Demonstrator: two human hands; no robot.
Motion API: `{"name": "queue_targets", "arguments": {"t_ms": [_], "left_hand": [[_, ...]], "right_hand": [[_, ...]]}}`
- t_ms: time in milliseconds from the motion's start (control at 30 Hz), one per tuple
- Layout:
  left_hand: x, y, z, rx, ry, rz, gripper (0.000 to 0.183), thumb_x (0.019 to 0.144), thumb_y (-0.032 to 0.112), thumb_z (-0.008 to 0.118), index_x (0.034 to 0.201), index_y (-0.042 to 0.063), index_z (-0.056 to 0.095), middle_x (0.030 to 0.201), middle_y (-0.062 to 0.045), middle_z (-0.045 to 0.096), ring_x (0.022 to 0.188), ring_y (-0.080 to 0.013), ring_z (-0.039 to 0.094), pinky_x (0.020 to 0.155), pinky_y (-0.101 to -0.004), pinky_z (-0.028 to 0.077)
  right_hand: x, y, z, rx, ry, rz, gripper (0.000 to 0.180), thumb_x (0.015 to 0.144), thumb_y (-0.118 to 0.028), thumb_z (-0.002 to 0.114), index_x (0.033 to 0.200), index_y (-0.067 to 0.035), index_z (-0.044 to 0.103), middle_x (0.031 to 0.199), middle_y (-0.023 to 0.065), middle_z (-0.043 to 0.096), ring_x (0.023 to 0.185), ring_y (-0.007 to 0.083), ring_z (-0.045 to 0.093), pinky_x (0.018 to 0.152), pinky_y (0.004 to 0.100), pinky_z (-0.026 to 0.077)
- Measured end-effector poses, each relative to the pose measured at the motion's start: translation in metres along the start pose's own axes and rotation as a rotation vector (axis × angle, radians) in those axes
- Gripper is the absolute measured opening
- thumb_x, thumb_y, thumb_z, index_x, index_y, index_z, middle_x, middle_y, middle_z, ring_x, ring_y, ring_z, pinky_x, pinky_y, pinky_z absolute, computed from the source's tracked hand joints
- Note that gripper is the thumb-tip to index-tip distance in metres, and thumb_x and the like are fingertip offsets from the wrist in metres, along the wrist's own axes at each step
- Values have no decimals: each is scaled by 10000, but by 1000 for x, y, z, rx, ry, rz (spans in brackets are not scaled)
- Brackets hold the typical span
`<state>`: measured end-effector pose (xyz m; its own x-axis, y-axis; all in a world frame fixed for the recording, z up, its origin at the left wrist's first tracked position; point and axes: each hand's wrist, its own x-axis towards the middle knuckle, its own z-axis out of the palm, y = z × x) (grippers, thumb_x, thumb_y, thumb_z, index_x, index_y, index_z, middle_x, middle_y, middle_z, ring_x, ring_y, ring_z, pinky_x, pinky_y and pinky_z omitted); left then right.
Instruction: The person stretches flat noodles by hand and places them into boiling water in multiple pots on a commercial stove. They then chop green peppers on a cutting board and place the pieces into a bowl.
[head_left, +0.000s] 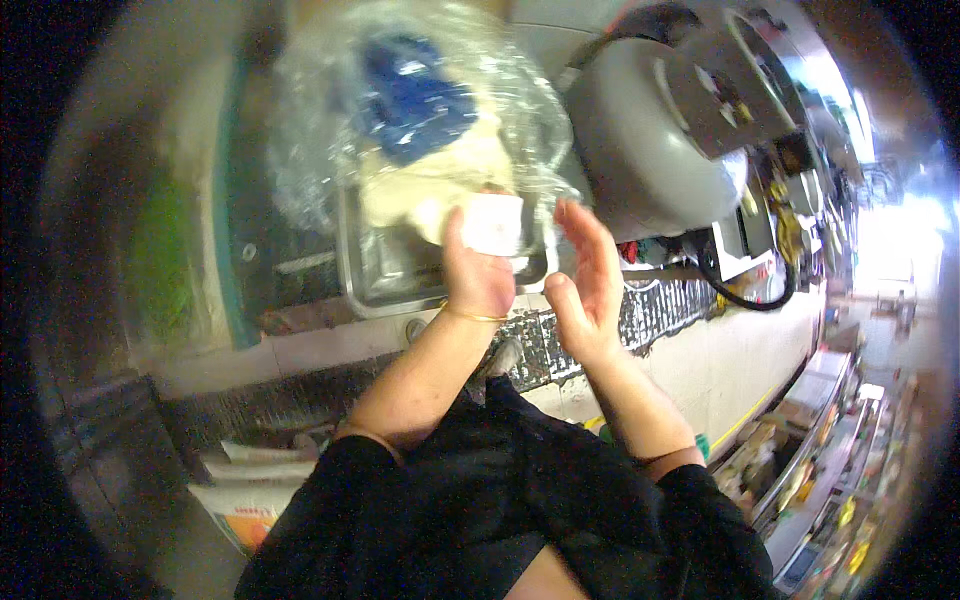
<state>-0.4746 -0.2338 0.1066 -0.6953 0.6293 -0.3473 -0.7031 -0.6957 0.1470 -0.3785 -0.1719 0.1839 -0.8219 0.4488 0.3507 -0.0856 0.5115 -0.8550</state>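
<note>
My left hand (480, 281) holds a small white squarish piece (491, 225) on its palm and fingers, over the near part of a rectangular metal tray (352, 289). Glare on the white piece hides its material. To the right, my right hand (589, 289) is raised with thumb and fingers apart and nothing between them. A pale yellow mass (397, 191), perhaps dough, lies at the tray's far part. Clear plastic sheeting (315, 157) surrounds it, and a dark blue item (412, 101) lies on top.
A rounded grey machine housing (645, 150) stands close by the tray's right side. A black hose (750, 300) loops beyond it. Printed sacks (251, 502) are at lower left. Loaded shelves (817, 450) run along the right, beside the pale floor (750, 360).
</note>
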Motion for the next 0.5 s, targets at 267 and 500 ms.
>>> {"name": "queue_targets", "arguments": {"t_ms": [267,500], "left_hand": [[-131,-130,125,126,-573,-131,692,843,407,500,1397,68,263,1367,-198,387,1273,-334,371,1033,-495,314],[-211,-321,136,197,-771,-371,770,815,377,586,1436,154,189,1436,-161,295,1306,-328,319,1075,-502,246]], "right_hand": [[-144,35,-111,940,23,450,837,851,-692,295,1208,36,504,1319,144,435,1242,250,372,1043,388,278],[-201,-11,-290,1424,348,45,1113,655,-819,453,1446,-110,121,1509,20,133,1379,236,159,1124,432,126]]}}
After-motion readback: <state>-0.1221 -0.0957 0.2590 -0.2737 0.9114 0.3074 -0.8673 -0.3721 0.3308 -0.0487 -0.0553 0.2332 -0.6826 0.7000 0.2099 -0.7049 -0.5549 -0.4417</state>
